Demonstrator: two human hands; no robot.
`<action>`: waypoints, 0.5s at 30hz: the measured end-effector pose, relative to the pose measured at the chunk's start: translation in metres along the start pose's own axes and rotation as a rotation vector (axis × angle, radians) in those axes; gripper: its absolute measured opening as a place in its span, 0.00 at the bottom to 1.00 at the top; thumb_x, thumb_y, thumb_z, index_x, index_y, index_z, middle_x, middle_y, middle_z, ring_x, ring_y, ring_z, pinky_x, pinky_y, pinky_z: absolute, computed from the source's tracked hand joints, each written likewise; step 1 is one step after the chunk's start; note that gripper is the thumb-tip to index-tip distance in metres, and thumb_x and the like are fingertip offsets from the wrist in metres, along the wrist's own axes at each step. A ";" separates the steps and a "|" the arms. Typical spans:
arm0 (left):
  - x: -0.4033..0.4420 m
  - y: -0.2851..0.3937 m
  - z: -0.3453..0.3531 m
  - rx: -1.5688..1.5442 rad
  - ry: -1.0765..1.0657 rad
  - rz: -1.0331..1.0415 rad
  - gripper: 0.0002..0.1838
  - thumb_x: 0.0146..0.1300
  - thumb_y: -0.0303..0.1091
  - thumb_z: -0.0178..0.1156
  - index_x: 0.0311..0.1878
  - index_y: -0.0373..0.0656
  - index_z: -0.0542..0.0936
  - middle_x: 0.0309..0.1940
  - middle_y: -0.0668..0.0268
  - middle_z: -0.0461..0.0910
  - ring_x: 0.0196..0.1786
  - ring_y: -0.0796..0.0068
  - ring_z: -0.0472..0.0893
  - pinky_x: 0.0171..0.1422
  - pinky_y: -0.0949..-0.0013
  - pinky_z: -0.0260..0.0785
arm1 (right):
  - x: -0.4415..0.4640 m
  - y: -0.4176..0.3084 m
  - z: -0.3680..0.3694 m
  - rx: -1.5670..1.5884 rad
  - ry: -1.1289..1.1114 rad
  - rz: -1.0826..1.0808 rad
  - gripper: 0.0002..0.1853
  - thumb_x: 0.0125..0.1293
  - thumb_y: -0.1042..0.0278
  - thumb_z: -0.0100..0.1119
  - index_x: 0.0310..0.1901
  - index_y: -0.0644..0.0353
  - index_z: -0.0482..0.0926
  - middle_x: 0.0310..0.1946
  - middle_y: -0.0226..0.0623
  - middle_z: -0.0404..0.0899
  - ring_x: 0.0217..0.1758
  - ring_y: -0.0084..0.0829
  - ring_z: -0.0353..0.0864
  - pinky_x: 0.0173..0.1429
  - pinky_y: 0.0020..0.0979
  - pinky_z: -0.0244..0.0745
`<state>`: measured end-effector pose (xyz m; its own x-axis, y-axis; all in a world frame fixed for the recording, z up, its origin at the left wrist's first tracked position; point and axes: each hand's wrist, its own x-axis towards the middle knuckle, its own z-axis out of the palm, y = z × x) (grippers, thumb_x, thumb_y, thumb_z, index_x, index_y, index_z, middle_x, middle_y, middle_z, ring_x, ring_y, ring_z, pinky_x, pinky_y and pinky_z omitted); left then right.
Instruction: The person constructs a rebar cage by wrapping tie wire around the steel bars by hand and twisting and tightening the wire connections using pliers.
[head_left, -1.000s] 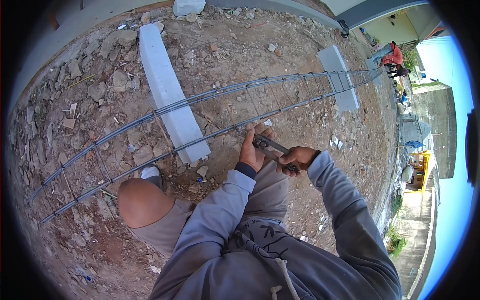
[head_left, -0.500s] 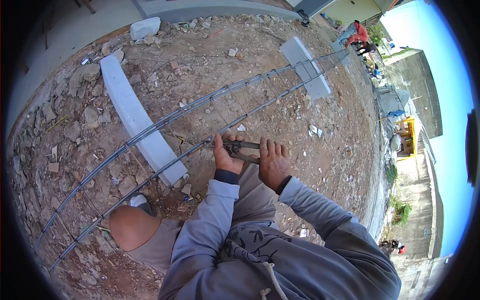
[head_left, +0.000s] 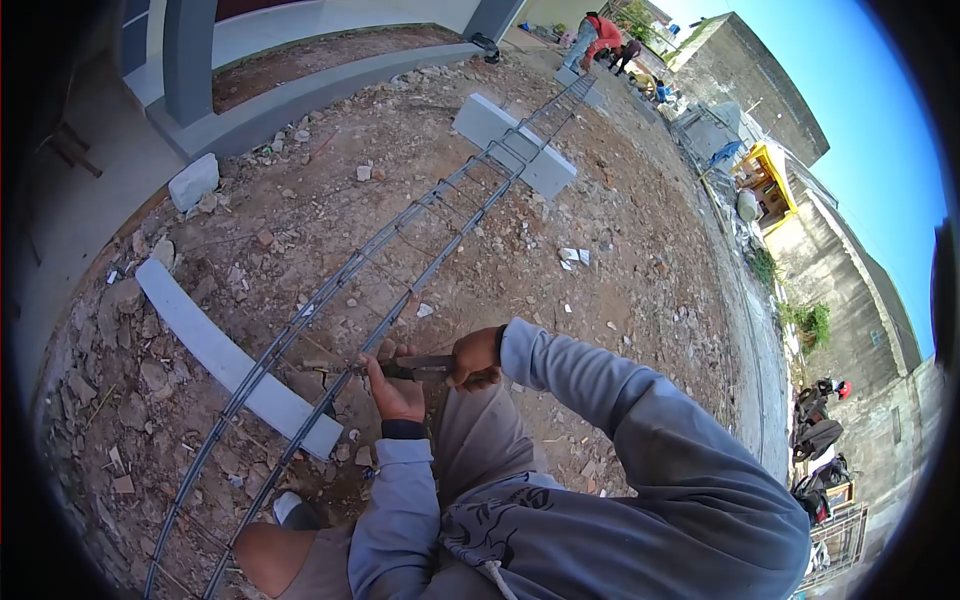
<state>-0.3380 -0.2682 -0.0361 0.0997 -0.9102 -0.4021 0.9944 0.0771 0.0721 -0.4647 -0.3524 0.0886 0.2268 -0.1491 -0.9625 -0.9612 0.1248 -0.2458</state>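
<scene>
My right hand (head_left: 476, 361) is closed around the handles of dark metal pincers (head_left: 432, 368), with the wrist turned over. The pincers' head end points left, toward the near bar of a long rebar cage (head_left: 400, 300). My left hand (head_left: 396, 388) is closed about that head end, its thumb up beside the bar. The jaws are hidden by its fingers, and whether they grip a wire cannot be made out. Thin stirrups cross between the cage's long bars.
The cage rests on a pale plank-like block (head_left: 225, 345) nearby and another pale block (head_left: 515, 147) farther off. Rubble (head_left: 125, 345) litters the ground. A person in red (head_left: 600, 35) bends at the cage's far end. A pale stone (head_left: 194, 182) lies near the building.
My right hand has turned over with the pincers, and the handles, spread before, now look close together. My left hand stays by the bar. The whole view has tilted and shifted.
</scene>
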 end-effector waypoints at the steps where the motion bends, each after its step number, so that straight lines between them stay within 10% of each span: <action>1: -0.001 0.001 -0.003 -0.034 -0.073 -0.010 0.24 0.64 0.57 0.54 0.51 0.47 0.73 0.38 0.65 0.78 0.46 0.64 0.78 0.52 0.52 0.68 | 0.010 0.006 -0.009 0.116 -0.206 -0.018 0.17 0.64 0.52 0.55 0.40 0.59 0.78 0.27 0.35 0.81 0.26 0.26 0.80 0.26 0.30 0.71; 7: 0.006 0.004 0.003 -0.209 -0.158 -0.019 0.19 0.66 0.54 0.52 0.45 0.48 0.76 0.40 0.65 0.80 0.47 0.64 0.79 0.54 0.51 0.69 | -0.003 -0.001 0.008 0.060 -0.007 0.077 0.20 0.61 0.48 0.58 0.41 0.59 0.78 0.28 0.40 0.81 0.30 0.31 0.82 0.29 0.32 0.74; 15: 0.010 0.006 0.021 -0.210 0.135 -0.042 0.20 0.69 0.54 0.48 0.29 0.48 0.71 0.24 0.69 0.77 0.35 0.67 0.78 0.50 0.51 0.70 | -0.022 0.002 0.090 -0.964 1.521 -0.293 0.24 0.53 0.65 0.54 0.51 0.70 0.70 0.49 0.49 0.70 0.55 0.44 0.68 0.61 0.44 0.59</action>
<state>-0.3317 -0.2857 -0.0201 0.0481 -0.8528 -0.5200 0.9817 0.1363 -0.1328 -0.4573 -0.2601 0.0992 0.5919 -0.7900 0.1601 -0.7905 -0.5300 0.3070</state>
